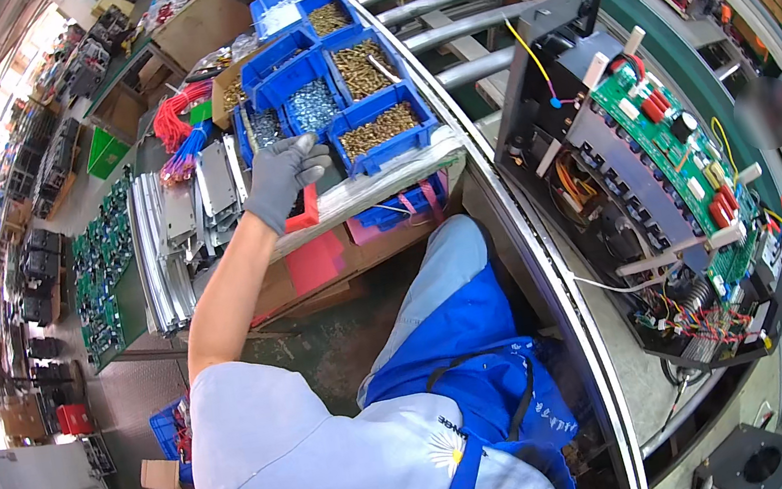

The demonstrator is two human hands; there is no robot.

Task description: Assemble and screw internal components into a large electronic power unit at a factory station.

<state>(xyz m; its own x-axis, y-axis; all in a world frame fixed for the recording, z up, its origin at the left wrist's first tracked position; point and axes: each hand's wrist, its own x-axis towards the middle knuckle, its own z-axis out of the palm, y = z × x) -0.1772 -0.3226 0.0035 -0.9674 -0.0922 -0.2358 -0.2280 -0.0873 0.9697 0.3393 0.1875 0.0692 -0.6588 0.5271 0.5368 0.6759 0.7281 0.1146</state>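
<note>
My left hand (285, 176), in a grey glove, reaches over the front edge of the parts bench. Its fingers are curled together, and whatever they may hold is hidden. Just beyond it are a blue bin of small silvery screws (266, 127) and a blue bin of pale metal parts (312, 104). To its right sits a blue bin of brass-coloured fasteners (378, 131). A red tray (307, 208) shows partly beneath the wrist. My right hand is out of view.
Grey metal plates (218, 179) and green circuit boards (107, 272) lie to the left. On the right, an opened black chassis (648, 206) with a green board and wiring stands on the roller conveyor (469, 20). Red wire bundles (178, 114) lie behind the plates.
</note>
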